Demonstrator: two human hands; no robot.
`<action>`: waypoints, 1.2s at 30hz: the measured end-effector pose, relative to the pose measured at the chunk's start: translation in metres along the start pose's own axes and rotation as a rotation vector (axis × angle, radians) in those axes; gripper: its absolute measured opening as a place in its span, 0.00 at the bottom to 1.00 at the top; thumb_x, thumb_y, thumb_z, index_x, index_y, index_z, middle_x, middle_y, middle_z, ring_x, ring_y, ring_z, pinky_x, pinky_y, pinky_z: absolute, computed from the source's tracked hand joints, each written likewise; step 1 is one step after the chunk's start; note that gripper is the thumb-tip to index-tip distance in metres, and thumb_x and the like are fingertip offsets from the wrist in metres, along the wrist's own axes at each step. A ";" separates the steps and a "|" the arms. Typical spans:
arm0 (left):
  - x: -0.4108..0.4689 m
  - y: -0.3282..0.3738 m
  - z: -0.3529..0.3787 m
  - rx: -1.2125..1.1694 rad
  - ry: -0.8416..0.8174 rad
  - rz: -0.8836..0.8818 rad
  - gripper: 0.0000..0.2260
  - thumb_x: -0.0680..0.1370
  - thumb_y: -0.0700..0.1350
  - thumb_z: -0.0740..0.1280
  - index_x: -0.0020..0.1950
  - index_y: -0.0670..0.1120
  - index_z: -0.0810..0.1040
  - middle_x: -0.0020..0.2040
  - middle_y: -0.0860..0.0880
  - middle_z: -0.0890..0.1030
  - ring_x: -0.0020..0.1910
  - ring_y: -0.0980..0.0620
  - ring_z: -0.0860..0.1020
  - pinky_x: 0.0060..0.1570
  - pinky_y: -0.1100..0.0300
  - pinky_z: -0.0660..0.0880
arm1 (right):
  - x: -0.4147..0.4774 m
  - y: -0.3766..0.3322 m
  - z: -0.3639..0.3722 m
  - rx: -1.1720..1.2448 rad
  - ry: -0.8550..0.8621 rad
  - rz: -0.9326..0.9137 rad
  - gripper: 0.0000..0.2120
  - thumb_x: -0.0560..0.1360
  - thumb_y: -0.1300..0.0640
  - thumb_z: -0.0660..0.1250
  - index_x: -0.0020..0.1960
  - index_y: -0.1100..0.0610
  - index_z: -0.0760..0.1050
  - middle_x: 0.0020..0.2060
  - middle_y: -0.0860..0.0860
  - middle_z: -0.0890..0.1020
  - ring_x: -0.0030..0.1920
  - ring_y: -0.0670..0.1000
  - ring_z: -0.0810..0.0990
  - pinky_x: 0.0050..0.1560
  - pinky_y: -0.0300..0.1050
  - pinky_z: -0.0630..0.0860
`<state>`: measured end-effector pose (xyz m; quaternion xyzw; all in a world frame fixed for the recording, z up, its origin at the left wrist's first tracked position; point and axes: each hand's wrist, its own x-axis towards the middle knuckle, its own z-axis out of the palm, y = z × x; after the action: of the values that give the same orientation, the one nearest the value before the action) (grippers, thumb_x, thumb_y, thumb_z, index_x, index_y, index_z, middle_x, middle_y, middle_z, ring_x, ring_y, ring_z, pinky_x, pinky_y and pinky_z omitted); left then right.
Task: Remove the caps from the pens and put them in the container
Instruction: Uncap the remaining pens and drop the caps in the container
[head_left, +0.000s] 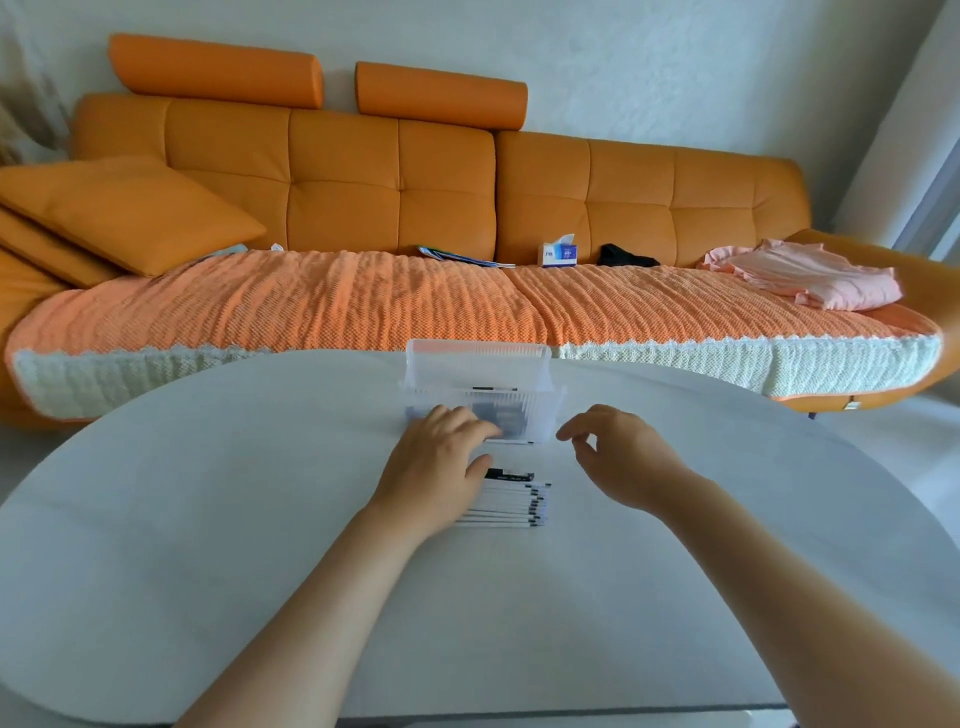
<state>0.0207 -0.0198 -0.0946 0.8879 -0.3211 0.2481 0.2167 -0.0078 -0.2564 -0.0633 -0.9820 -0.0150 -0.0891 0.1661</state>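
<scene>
A clear plastic container (480, 371) stands at the far middle of the white table (208, 519), with dark caps and a pen showing through its wall. Just in front of it lies one white pen (511, 442). Nearer to me is a row of several white pens (511, 506) with dark tips, and one pen with a black cap (511, 475) at the row's far side. My left hand (441, 462) hovers over the left ends of these pens, fingers reaching toward the container's front; whether it holds anything is hidden. My right hand (618, 449) hangs to the right, fingers loosely curled, holding nothing.
An orange sofa (395, 176) with an orange knitted cover runs behind the table. On it lie a cushion (119, 208), a tissue box (560, 252), a booklet, a black item and pink cloth (810, 275).
</scene>
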 end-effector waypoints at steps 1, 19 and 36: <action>-0.001 0.001 0.002 -0.009 -0.026 -0.011 0.11 0.75 0.45 0.69 0.58 0.50 0.80 0.52 0.53 0.79 0.54 0.50 0.75 0.53 0.54 0.72 | -0.002 0.005 0.002 -0.028 -0.020 0.033 0.13 0.80 0.55 0.59 0.58 0.43 0.79 0.53 0.43 0.77 0.51 0.47 0.78 0.50 0.43 0.76; -0.008 0.017 -0.001 -0.119 -0.162 -0.023 0.05 0.72 0.55 0.70 0.44 0.56 0.78 0.43 0.59 0.74 0.48 0.60 0.70 0.44 0.58 0.73 | -0.001 -0.004 0.007 -0.093 -0.180 0.068 0.09 0.77 0.61 0.63 0.49 0.56 0.83 0.49 0.52 0.82 0.46 0.55 0.81 0.46 0.48 0.81; -0.027 0.035 -0.021 -0.078 -0.241 -0.033 0.03 0.78 0.49 0.67 0.46 0.51 0.77 0.43 0.58 0.77 0.45 0.58 0.71 0.43 0.61 0.66 | -0.038 -0.012 -0.013 0.242 -0.120 -0.076 0.01 0.74 0.55 0.74 0.45 0.49 0.83 0.38 0.40 0.82 0.36 0.32 0.76 0.33 0.26 0.67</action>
<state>-0.0277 -0.0202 -0.0859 0.9073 -0.3397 0.1235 0.2148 -0.0476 -0.2490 -0.0541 -0.9571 -0.0727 -0.0340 0.2784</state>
